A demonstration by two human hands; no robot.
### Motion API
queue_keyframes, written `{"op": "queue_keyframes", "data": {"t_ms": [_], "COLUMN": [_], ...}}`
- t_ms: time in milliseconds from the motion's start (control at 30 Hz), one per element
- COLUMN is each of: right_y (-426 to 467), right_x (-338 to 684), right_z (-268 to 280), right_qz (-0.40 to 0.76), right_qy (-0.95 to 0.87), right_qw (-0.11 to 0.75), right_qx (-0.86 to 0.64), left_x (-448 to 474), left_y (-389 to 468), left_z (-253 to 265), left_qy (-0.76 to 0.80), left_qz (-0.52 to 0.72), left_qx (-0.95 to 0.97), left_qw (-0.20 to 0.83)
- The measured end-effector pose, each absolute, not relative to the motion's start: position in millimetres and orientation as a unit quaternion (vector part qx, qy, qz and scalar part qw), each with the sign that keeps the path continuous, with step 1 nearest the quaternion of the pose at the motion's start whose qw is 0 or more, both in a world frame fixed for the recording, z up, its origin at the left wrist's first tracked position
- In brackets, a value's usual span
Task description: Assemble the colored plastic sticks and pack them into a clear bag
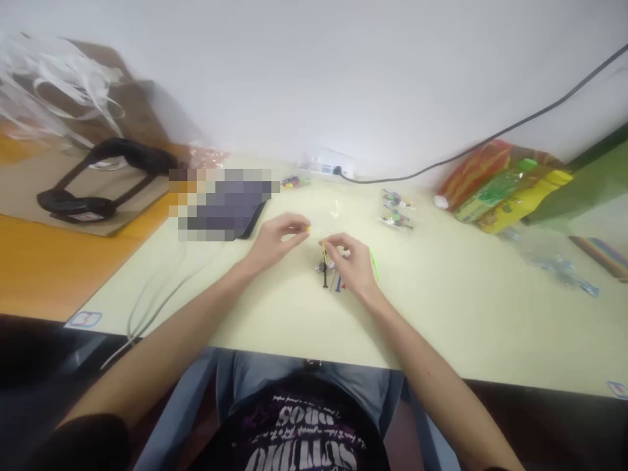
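My left hand (280, 239) is raised over the pale table, thumb and fingers pinched on a small yellow piece (309, 228) that is too small to name. Close by on the right, my right hand (354, 265) pinches a thin yellow stick (324, 251) between thumb and forefinger. Below the right fingers lie several small parts, among them a black stick (324, 276) and a blue stick (338, 284); a bit of red shows too. The hand partly hides this group. A bright green strip (375, 264) shows beside the right hand's outer edge.
Small bagged colourful parts (396, 218) lie farther back, with another bundle (293, 182) near the wall. A dark, blurred-out device (226, 206) sits at left. A grey cable (417, 175) runs to a white power strip (326, 161). Packages and a green-capped bottle (505, 186) stand right.
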State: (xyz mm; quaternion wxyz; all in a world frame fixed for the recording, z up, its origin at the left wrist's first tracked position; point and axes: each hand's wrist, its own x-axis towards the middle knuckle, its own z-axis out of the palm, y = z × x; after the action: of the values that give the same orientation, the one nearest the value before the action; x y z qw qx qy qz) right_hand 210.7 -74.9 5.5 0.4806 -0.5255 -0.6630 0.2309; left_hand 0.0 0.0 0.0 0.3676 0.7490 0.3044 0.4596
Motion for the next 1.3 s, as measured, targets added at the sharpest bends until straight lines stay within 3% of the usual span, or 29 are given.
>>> {"op": "queue_keyframes", "data": {"t_ms": [600,1300], "right_y": [-64.8,-74.5], "right_x": [214.4,212.5], "right_z": [-3.5,8.3], "right_qz": [0.468,0.535], "right_qy": [-0.479,-0.513], "right_qw": [0.604,0.519], "right_qx": [-0.432,-0.424], "left_x": [7.1,11.5], "left_y": [-12.1,-16.8], "left_z": [0.4,3.0], "left_qy": [0.303,0.262], "left_qz": [0.409,0.420], "left_qx": [0.730,0.691], "left_qw": [0.455,0.526]}}
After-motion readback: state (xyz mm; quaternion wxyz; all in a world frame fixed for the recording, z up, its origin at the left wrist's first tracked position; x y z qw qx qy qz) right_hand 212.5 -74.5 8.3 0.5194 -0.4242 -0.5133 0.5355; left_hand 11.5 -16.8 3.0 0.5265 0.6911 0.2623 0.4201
